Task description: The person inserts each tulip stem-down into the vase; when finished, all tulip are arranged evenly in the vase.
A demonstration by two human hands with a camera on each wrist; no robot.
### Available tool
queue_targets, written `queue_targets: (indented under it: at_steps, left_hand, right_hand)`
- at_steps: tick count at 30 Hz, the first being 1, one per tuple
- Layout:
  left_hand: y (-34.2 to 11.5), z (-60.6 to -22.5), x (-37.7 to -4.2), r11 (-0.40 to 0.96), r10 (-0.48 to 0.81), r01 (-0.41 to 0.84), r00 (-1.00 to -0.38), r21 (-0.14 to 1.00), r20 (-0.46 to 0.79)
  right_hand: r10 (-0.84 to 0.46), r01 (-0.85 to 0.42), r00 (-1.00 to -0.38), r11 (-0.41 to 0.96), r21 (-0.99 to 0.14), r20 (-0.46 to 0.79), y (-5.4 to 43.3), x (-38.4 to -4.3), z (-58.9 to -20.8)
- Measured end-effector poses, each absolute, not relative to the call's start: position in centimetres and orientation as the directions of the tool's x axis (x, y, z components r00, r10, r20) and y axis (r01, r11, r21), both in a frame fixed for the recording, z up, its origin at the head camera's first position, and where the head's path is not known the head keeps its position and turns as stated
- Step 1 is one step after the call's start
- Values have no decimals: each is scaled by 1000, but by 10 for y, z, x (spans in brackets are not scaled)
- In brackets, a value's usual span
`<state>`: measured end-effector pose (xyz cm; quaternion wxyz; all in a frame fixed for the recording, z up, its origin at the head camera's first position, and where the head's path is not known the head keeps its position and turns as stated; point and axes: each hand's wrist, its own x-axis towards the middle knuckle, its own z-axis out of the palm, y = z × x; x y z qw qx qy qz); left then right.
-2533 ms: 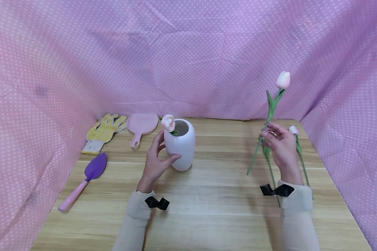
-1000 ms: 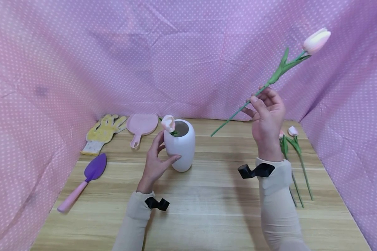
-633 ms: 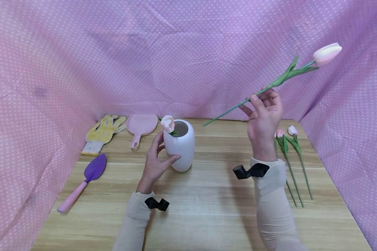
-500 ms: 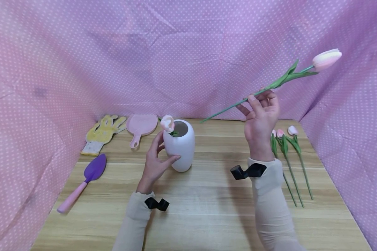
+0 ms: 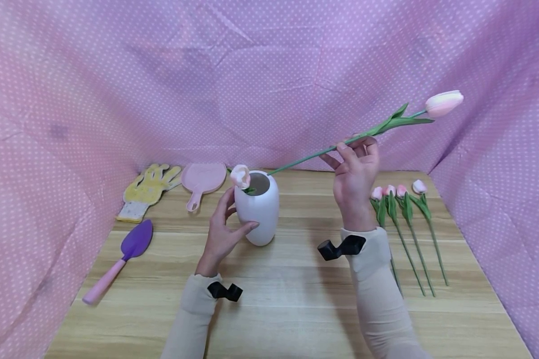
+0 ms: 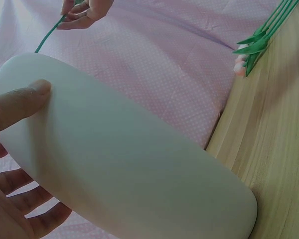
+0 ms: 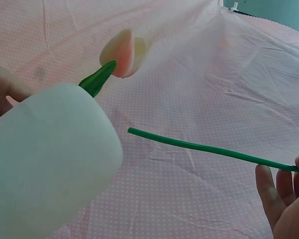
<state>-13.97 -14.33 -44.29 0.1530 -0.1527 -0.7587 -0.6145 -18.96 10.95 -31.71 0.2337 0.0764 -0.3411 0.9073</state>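
Right wrist view: the bare tip of the plastic-looking green stem (image 7: 214,150) points at the smooth white, rounded vase (image 7: 55,164), just apart from its rim. Your right hand (image 5: 357,183) pinches this stem below its pink-and-white tulip head (image 5: 443,103); the long axis slants down leftward towards the vase mouth. Your left hand (image 5: 224,233), nearer, grips the vase's side between thumb and fingers.
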Motion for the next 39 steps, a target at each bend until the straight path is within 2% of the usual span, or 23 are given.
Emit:
queue_targets:
  at_steps: [14, 23, 39]
  left_hand:
    - [-142, -444, -141, 207, 43, 424, -904, 882, 425]
    - [-143, -442, -140, 212, 40, 436, -898, 875, 437]
    - [-143, -442, -139, 206, 43, 432, -900, 878, 433]
  right_hand:
    - [247, -397, -917, -624, -674, 312, 91, -196, -331]
    - [155, -332, -942, -548, -768, 297, 79, -200, -333]
    - [125, -399, -914, -444, -803, 386, 74, -203, -326]
